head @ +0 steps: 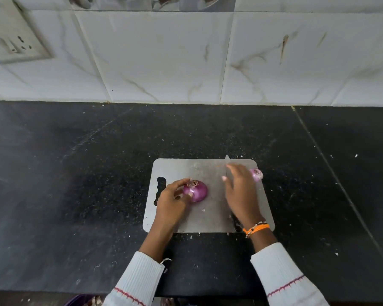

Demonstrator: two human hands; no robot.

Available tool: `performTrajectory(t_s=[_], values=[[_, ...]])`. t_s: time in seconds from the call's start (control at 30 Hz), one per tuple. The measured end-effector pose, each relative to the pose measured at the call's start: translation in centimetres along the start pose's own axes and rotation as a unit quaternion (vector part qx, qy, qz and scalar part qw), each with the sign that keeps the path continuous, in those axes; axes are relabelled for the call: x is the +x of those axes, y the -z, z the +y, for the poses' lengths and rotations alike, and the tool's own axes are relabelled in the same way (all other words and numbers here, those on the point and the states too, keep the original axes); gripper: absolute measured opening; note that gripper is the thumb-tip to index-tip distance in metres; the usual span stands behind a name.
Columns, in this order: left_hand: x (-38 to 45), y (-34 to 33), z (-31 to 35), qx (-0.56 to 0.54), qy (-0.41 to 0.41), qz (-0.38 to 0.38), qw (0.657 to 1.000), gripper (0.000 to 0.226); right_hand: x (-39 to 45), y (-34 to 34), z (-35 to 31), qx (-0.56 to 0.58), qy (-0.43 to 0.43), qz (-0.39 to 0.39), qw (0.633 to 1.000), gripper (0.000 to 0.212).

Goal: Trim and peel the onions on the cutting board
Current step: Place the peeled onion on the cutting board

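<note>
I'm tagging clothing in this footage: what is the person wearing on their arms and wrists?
Both arms wear white ribbed-knit sleeves, each crossed by a thin red zigzag stitched line. The right wrist carries an orange band beside a black-and-white beaded one. The left wrist is bare; no rings are visible.

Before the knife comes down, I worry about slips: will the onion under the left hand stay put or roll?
The onion looks round, so it would probably roll if let go. Its skin looks smooth and glossy, so perhaps slippery on the cutting board. The left hand touches only one side, likely a weak brace.
</note>
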State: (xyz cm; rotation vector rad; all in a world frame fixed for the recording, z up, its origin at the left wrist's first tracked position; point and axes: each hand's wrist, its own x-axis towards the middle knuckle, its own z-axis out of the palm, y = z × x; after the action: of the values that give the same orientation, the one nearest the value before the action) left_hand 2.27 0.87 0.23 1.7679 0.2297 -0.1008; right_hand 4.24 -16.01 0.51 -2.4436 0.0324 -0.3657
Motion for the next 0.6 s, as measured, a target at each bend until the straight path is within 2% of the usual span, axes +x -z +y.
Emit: performTrajectory(t_s=[0.1, 0.23, 0.4, 0.6], values=[[0.4, -0.4, -0.2, 0.031, -0.004, -0.006, 0.999, 0.044, 1.0, 1.6, 2.5, -0.125, -0.063, -0.007, 0.99, 0.041], [0.9, -0.7, -0.5, 0.044, -0.011, -0.015, 0.999, 0.052, 1.3, 1.8, 3.7, -0.093, -0.112, -0.026, 0.989, 0.044], [1.3, -1.1, -1.0, 0.081, -0.036, 0.001, 0.996, 0.055, 0.5, 1.3, 2.1, -0.042, -0.077, 0.004, 0.996, 0.04], [1.6, -1.3, -0.8, 0.08, -0.051, 0.026, 0.995, 0.054, -1.9, -0.8, -0.8, 0.001, -0.004, -0.05, 0.999, 0.042]])
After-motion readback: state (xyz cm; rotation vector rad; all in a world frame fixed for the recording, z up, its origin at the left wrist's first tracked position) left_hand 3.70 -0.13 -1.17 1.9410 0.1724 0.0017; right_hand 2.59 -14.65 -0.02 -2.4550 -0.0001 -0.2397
